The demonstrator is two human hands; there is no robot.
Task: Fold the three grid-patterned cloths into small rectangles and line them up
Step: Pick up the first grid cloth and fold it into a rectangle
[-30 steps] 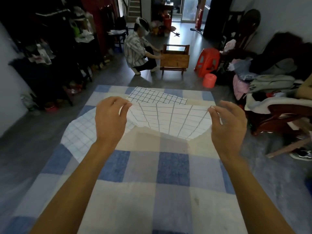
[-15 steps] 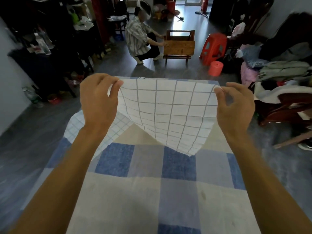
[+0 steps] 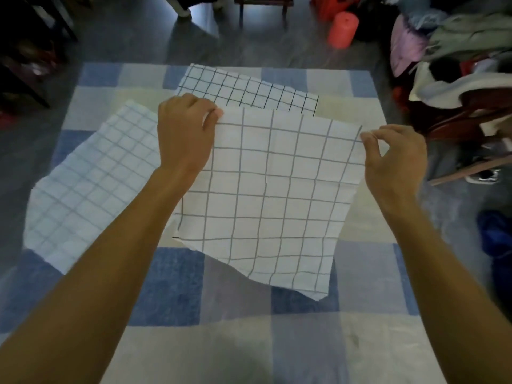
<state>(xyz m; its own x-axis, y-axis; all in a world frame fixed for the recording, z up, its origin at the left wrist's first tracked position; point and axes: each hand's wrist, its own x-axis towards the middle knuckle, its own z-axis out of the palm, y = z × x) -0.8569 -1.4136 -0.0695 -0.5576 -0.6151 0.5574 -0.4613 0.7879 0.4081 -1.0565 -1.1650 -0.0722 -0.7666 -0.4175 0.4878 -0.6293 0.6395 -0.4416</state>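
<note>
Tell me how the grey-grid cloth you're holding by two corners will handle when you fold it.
Likely floppy: the grey-grid cloth hangs slack between the left hand and right hand, its lower edge wavy. Probably light, since fingertip pinches carry it. It looks creased, so folds may need smoothing.

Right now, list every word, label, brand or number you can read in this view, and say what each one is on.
No readable text anywhere in this view.
The gray-grid cloth, pinched by the left hand and right hand: grid lines only.
The blue-grid cloth and black-grid cloth: grid lines only.
The checked table cover: plain colour blocks.
The red cylinder on the floor: blurred, no label visible.
</note>
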